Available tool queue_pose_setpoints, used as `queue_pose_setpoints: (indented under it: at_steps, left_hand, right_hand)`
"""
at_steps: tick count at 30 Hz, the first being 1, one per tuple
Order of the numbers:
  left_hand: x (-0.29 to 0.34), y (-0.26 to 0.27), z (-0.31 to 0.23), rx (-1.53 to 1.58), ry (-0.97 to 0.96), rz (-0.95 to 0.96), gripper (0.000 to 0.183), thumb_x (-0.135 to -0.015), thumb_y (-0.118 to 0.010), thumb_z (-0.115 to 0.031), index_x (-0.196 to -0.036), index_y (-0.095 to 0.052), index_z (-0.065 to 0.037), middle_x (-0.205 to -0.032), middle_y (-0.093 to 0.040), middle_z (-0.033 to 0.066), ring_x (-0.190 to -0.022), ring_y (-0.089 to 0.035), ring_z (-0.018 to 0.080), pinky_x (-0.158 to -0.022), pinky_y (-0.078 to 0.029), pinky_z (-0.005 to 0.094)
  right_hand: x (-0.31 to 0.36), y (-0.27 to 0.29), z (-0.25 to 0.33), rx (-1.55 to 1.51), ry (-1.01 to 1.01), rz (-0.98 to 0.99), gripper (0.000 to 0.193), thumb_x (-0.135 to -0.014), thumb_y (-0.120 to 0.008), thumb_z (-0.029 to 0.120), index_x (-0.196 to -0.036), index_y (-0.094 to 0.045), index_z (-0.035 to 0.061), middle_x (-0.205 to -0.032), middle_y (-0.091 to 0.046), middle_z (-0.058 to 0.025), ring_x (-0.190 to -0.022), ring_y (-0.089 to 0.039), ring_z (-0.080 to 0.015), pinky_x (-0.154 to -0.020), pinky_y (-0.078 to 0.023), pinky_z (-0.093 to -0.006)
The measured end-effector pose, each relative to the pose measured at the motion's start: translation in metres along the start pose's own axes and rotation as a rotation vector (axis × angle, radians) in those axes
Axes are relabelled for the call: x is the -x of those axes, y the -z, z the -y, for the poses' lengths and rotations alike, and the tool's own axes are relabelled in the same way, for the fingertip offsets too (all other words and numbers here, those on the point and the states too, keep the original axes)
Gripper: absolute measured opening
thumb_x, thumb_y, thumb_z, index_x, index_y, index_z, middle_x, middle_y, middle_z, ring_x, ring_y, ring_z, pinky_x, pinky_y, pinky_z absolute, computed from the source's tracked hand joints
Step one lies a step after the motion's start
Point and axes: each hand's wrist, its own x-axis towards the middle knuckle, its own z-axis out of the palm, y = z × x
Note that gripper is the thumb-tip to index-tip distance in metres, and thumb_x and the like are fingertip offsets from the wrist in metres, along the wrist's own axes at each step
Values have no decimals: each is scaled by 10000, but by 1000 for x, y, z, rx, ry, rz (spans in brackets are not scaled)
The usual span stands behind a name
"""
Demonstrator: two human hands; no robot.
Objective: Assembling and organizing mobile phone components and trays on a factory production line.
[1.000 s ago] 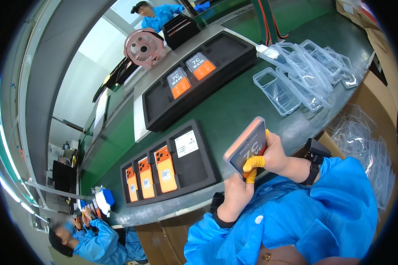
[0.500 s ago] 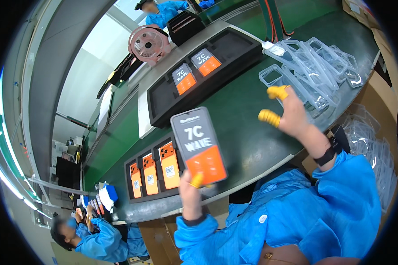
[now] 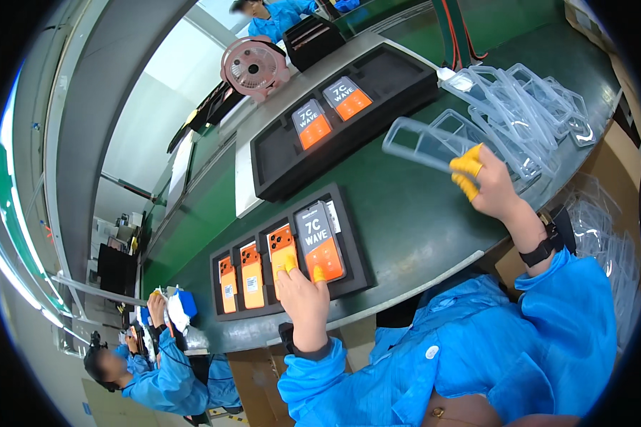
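Observation:
My left hand [image 3: 305, 302], with yellow finger cots, reaches over a black foam tray [image 3: 360, 265]. Its fingers are apart: one rests on an orange phone [image 3: 283, 245] lying back up, while the thumb touches the lower left of a grey-and-orange-fronted phone [image 3: 320, 238]. That phone lies in the tray's rightmost slot. Two more orange phones, one at the far left [image 3: 227, 281] and one beside it [image 3: 251, 274], fill the other slots. At the right, my right hand [image 3: 493, 186] pinches a clear plastic case [image 3: 421, 144] by its near end, holding it out leftward from the pile.
Clear plastic cases [image 3: 527, 107] lie heaped at the table's right, with more in a cardboard box [image 3: 605, 235] below. Behind stands a larger black tray [image 3: 278, 167] with two grey-and-orange phones. A pink fan [image 3: 254, 67] and two co-workers in blue are farther off.
My left hand has lowered the grey-and-orange phone into the tray's right slot and loosened its fingers. My right hand, empty before, has taken hold of a clear case.

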Motion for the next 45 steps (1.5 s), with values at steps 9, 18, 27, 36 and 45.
queue_pose_setpoints:
  at_steps: [9, 18, 27, 36, 45]
  left_hand:
    - [14, -18, -4, 218, -344, 171, 362, -602, -705, -166, -886, -543, -10, -812, -489, 154, -762, -481, 316, -654, -406, 380]
    - [-5, -21, 20, 136, 119, -94, 343, -675, -660, -268, -848, -554, 7, -830, -538, 151, -775, -521, 318, -660, -431, 390]
    - [-1, -39, 59, -311, 290, 172, 418, -757, -540, -342, -890, -514, 54, -834, -535, 203, -789, -521, 358, -702, -426, 414]
    - [-24, -34, 96, 851, 590, 135, 196, -784, -471, -81, -920, -500, 57, -854, -552, 104, -762, -506, 171, -686, -405, 271]
    - [-14, 6, -5, 1524, 340, -129, 250, -851, -375, -77, -1052, -470, 38, -975, -535, 93, -896, -533, 161, -780, -432, 269]
  right_hand:
    - [25, -9, -6, -449, 117, 611, 152, -573, -686, 119, -604, -549, 60, -635, -511, -72, -595, -507, -246, -516, -404, -324]
    - [32, -11, -10, -364, 109, 612, 330, -576, -701, 198, -455, -437, 41, -495, -445, -84, -491, -471, -260, -428, -369, -333]
    - [29, -13, -11, -416, 63, 616, 390, -573, -696, 179, -418, -368, 36, -457, -407, -101, -441, -434, -279, -394, -326, -344]
    - [34, -11, -11, -347, 140, 651, 367, -569, -684, 156, -416, -377, 26, -454, -408, -114, -449, -441, -291, -402, -331, -350]
    - [12, 5, 24, -500, -134, 636, 275, -682, -679, 278, -712, -591, 19, -667, -546, -106, -604, -530, -234, -549, -417, -290]
